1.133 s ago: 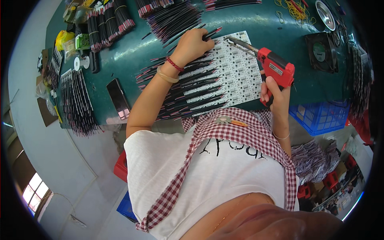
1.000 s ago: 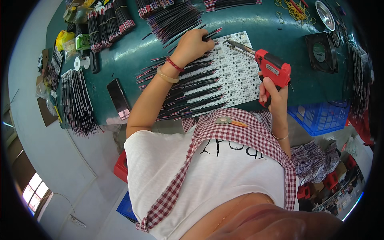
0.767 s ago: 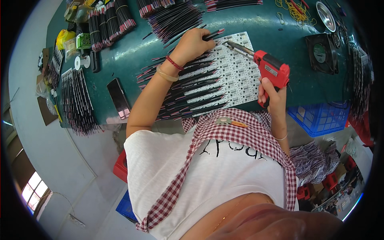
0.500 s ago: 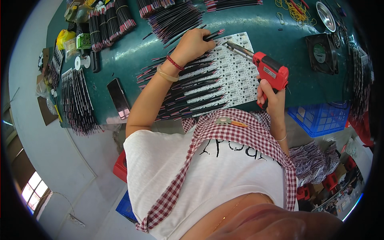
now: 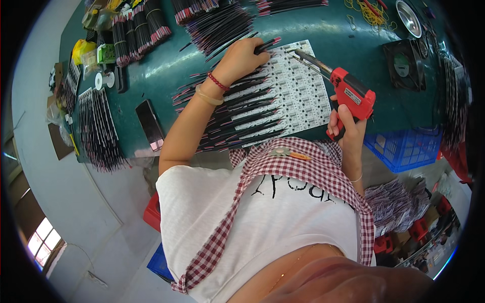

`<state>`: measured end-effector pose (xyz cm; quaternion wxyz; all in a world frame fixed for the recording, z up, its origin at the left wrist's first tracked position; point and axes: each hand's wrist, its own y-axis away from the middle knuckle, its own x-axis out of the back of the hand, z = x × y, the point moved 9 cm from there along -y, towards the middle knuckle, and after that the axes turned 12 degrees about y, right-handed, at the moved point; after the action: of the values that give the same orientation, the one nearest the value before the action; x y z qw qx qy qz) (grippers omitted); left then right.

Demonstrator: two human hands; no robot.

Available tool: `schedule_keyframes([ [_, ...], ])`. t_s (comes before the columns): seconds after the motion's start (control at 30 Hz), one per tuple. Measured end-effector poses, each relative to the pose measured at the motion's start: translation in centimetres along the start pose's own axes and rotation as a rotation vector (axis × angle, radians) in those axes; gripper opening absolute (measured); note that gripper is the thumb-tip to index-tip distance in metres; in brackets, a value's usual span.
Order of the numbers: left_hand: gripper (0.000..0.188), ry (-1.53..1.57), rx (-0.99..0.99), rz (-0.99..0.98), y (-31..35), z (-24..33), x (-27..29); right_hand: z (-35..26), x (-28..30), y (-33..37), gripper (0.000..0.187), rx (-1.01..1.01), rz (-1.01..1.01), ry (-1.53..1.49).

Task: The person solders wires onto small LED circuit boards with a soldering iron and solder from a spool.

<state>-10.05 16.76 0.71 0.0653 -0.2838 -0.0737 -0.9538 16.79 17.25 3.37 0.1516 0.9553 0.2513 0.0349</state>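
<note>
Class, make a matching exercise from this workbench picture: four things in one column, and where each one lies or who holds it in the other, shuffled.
1. soldering gun
2. phone
3. blue basket
4. metal bowl

a. far right corner of the table
b. in the right hand
c. beside the table's near right edge
d. flat on the table, left of the left forearm

Pairs: 1-b, 2-d, 3-c, 4-a

Electronics assembly workshop — green workbench (image 5: 166, 81), bundled wires (image 5: 136, 30), circuit-board panel (image 5: 303, 93), red soldering gun (image 5: 351, 93).

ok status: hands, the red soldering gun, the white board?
Right hand grips red soldering gun, tip over white board panel. Left hand pins black wires on the panel. Nothing blocking.
</note>
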Motion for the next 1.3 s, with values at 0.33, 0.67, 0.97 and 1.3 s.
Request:
schedule_keyframes([
  [0.33,0.012,0.103,-0.189,0.504,3.0,5.7,7.0,-0.4,1.2,0.9,0.026,-0.007,0.072,-0.128],
  [0.67,0.028,-0.084,0.052,0.117,2.3,1.8,-0.9,1.3,-0.1,0.7,0.027,-0.071,0.005,-0.070],
  [0.97,0.028,-0.094,0.044,0.116,1.9,1.6,-1.0,1.8,-0.5,0.3,0.021,-0.076,0.013,-0.048],
  [1.3,0.029,-0.093,0.067,0.046,1.4,1.2,-1.6,1.5,-0.5,0.3,0.017,-0.074,0.020,-0.015],
])
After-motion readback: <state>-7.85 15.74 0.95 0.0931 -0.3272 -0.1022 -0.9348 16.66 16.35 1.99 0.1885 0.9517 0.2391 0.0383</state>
